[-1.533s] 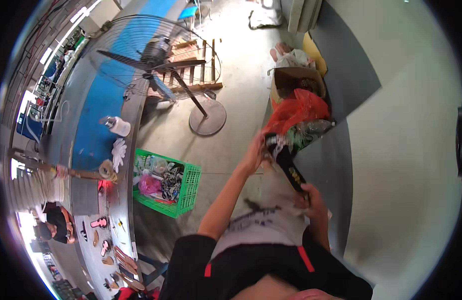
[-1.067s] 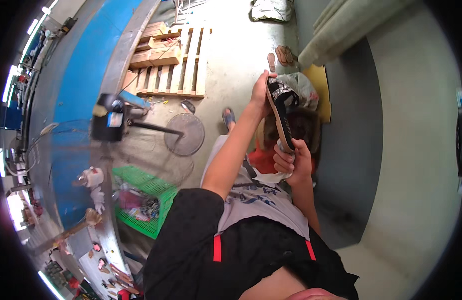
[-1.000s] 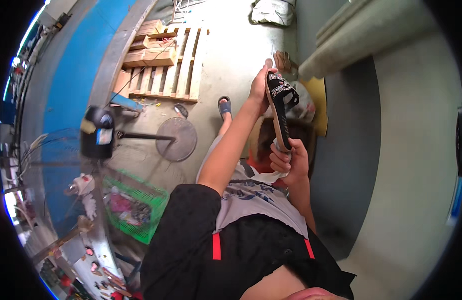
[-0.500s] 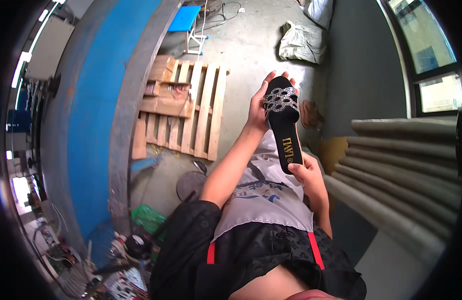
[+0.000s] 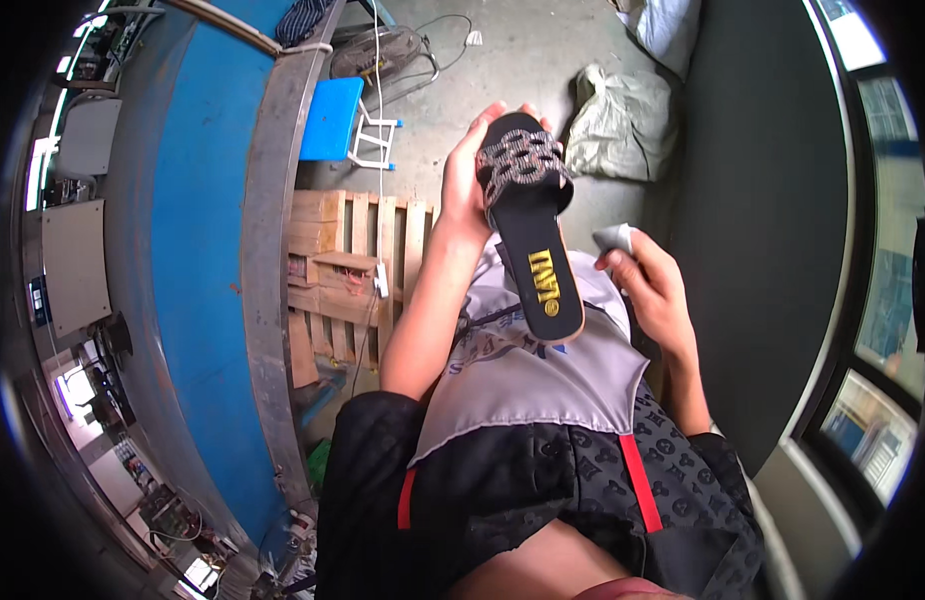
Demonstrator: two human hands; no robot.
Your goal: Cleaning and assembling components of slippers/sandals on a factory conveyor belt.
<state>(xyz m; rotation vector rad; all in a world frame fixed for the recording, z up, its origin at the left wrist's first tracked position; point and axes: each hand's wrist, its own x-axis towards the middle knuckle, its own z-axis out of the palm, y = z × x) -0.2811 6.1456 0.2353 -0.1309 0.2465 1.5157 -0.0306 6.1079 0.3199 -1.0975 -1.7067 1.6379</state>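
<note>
A black slide sandal (image 5: 525, 232), with a glittering cut-out strap and gold lettering on its insole, lies in my left hand (image 5: 462, 190). That hand is closed round the strap end from below and the left side, its fingertips showing past the toe. The heel points down toward my body, over the grey apron (image 5: 523, 395). To the right, apart from the sandal, my right hand (image 5: 657, 287) pinches a small grey piece of cloth (image 5: 614, 238) between thumb and fingers. Whether this cloth is loose or a corner of something larger, I cannot tell.
Along the left runs a blue-topped workbench (image 5: 203, 250) with a metal edge. Beyond my left arm are a wooden pallet (image 5: 388, 215), a blue stool (image 5: 331, 120) and a floor fan (image 5: 378, 52). Pale sacks (image 5: 623, 125) stand by the dark wall (image 5: 758, 220) at right.
My right hand has let go of the sandal's heel and moved right; it now holds grey cloth. The sandal has shifted left and slightly up in view, and the whole view has turned.
</note>
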